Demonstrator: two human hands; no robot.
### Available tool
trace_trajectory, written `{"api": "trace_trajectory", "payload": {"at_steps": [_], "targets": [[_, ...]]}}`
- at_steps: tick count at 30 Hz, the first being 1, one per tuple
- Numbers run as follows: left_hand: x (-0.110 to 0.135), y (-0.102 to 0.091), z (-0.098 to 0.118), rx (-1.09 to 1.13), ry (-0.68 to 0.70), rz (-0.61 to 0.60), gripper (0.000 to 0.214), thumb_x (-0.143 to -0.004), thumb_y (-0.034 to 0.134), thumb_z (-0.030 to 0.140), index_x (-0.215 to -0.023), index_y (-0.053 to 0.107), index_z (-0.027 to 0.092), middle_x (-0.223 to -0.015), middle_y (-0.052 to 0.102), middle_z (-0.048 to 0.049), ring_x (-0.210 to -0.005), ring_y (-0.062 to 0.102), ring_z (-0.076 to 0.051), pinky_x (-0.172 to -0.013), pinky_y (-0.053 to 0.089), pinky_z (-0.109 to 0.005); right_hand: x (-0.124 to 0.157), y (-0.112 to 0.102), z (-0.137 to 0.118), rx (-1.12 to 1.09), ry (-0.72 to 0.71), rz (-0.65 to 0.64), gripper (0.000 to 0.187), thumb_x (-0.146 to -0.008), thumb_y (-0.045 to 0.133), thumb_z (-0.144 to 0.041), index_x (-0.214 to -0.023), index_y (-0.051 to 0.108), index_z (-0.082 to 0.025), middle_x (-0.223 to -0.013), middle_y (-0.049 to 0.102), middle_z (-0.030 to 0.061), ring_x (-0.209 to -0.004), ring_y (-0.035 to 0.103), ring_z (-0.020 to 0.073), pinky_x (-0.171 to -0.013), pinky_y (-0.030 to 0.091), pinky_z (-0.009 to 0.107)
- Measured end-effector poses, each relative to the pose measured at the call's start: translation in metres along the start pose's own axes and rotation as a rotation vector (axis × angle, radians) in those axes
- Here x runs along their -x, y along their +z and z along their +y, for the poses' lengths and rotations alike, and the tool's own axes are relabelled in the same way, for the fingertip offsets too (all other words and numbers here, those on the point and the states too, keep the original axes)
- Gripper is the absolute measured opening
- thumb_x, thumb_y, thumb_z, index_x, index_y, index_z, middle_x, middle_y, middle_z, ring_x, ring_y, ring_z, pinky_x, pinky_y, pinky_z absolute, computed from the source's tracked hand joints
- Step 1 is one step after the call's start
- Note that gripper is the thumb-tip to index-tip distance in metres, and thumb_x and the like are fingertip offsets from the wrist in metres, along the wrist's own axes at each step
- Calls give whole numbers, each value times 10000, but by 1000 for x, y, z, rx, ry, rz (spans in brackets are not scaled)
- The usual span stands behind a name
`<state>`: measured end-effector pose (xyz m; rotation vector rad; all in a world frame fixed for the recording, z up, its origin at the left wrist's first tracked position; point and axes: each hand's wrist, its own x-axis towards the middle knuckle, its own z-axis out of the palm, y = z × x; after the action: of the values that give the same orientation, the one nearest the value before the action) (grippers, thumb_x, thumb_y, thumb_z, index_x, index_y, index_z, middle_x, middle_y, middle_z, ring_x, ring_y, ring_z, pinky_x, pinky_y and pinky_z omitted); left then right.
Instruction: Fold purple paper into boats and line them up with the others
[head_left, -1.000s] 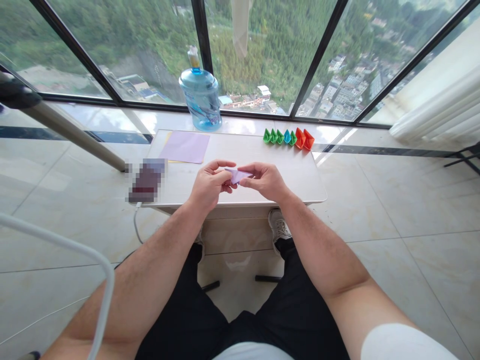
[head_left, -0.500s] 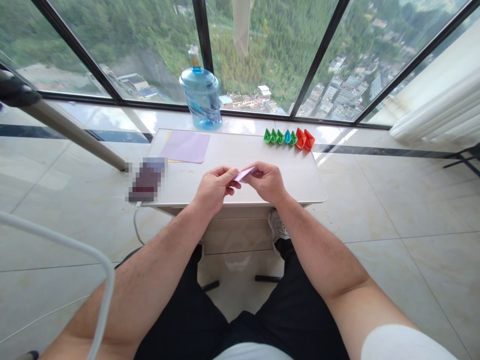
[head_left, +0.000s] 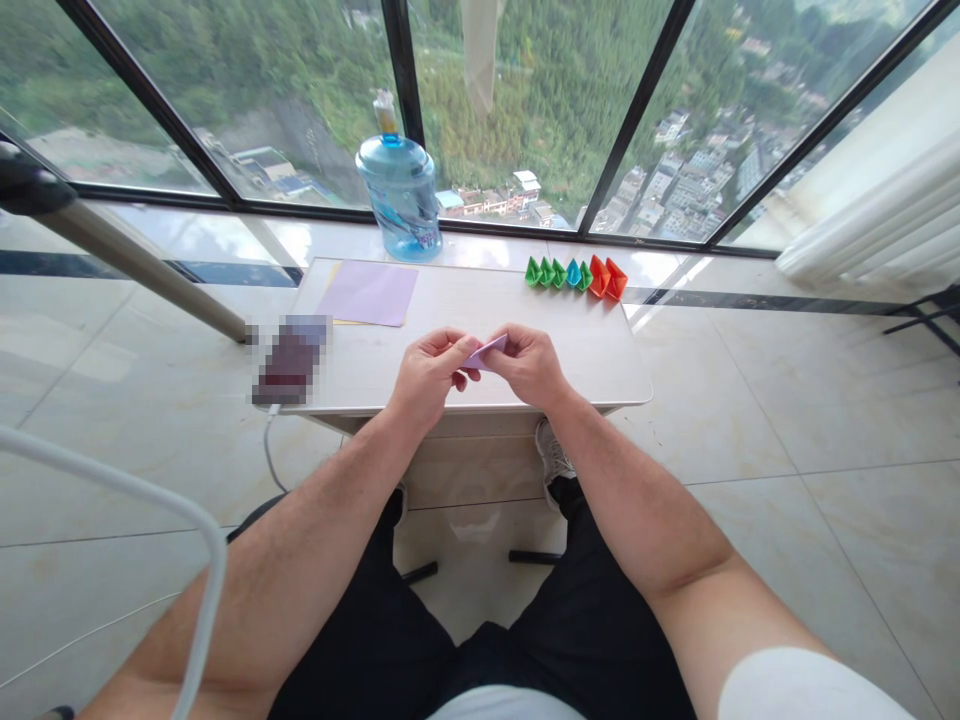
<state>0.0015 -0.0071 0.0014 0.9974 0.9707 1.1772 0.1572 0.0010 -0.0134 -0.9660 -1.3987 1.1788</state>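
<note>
One folded lilac paper, long axis slanting, tip up-right, clamped by both hands

Your left arm and right arm reach forward, converging | your left grip pinches, thumb uppermost | your right grip pinches close beside it

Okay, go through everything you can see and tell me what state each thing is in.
Left hand: gripping the folded paper
Right hand: gripping it too
Folded paper: folded small, partly hidden
Purple sheet: lying flat
Yellow sheet: mostly covered
Paper boats: folded, lined up
Bottle: upright, fill level unclear
Curtain: gathered aside
Pixelated item: cannot tell
</note>
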Motion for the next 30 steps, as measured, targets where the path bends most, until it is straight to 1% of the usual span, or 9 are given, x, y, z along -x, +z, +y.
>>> {"api": "trace_trajectory", "payload": {"at_steps": [2, 6, 11, 14, 19, 22, 26, 28, 30], "targets": [[0, -1, 0, -33, 24, -12, 283, -734, 797, 412, -734, 672, 158, -601, 628, -1, -535, 595, -108, -454, 369, -200, 0, 0, 1, -9, 7, 1, 176, -773, 731, -335, -743, 650, -182, -605, 610, -33, -558, 553, 105, -548, 455, 248], [0, -2, 2, -69, 17, -29, 305, -733, 793, 425, -679, 651, 160, -594, 634, -12, -546, 610, -119, -465, 385, -205, 1, 1, 0, 19, 17, 27, 190, -774, 730, -354, -740, 654, -183, -592, 599, -37, -548, 535, 99, -534, 439, 241], [0, -2, 4, -69, 12, -7, 280, -702, 820, 400, -725, 690, 153, -621, 652, -15, -561, 615, -119, -460, 390, -201, -1, 2, -1, 88, 24, 110, 268, -712, 797, -415, -764, 668, -186, -591, 591, -41, -559, 520, 97, -511, 415, 227], [0, 0, 4, -109, 32, 7, 273, -697, 830, 383, -754, 713, 144, -603, 654, -17, -525, 584, -110, -449, 390, -208, -2, 2, 1, 77, 40, 144, 244, -683, 803, -359, -775, 649, -193, -575, 586, -53, -537, 530, 98, -495, 416, 225], [-1, 0, 1, -138, 79, 25, 226, -722, 813, 335, -793, 730, 137, -550, 627, -1, -489, 542, -101, -444, 394, -213, -1, 0, -2, 31, 66, 97, 143, -702, 728, -289, -780, 677, -180, -584, 645, -28, -545, 584, 113, -516, 467, 236], [-2, -2, -1, -149, 102, 41, 214, -726, 805, 326, -797, 724, 140, -565, 628, 3, -496, 544, -102, -448, 400, -217, -1, 0, -6, -11, 80, 72, 156, -721, 690, -305, -798, 702, -169, -601, 677, -10, -553, 612, 120, -538, 509, 247], [-3, -3, -2, -163, 110, 48, 203, -735, 793, 326, -771, 703, 147, -565, 615, 8, -492, 529, -97, -453, 393, -219, -1, -1, -11, -24, 98, 61, 156, -754, 646, -312, -767, 709, -170, -602, 686, 0, -570, 639, 131, -538, 526, 247], [-2, -3, -1, -165, 113, 42, 200, -743, 786, 329, -754, 690, 154, -550, 599, 12, -480, 510, -92, -451, 378, -218, 0, -1, -11, 4, 79, 52, 161, -779, 626, -304, -744, 712, -172, -606, 683, 2, -576, 633, 125, -543, 523, 245], [-2, -3, -1, -163, 107, 38, 203, -747, 782, 334, -737, 676, 161, -533, 581, 18, -467, 490, -87, -447, 358, -217, 0, -1, -10, 38, 37, 73, 168, -794, 629, -310, -792, 731, -176, -623, 682, -5, -582, 621, 116, -556, 521, 244]]}}
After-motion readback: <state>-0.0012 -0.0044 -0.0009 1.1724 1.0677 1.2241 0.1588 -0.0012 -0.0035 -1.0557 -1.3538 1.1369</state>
